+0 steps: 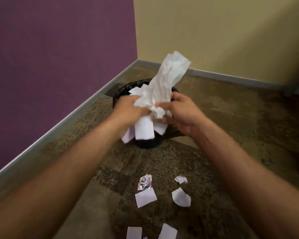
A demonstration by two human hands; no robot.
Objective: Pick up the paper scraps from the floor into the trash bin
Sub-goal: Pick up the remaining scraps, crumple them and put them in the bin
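Both my hands hold one bundle of white paper scraps [164, 81] over the black trash bin [128, 86], which stands in the room's corner. My left hand [128, 109] grips the bundle's left side and my right hand [181, 111] grips its right side. A long crumpled sheet sticks up from the bundle, and flat pieces hang below my hands. On the carpet near me lie a flat white scrap [145, 197], two torn white scraps [181, 197] [180, 179], a crumpled foil piece [144, 182] and two more white scraps [134, 232] [167, 232] at the bottom edge.
A purple wall [59, 57] runs along the left and a beige wall [223, 31] along the back, both with a grey baseboard. Brown patterned carpet [231, 109] covers the floor. A dark edge stands at the far right.
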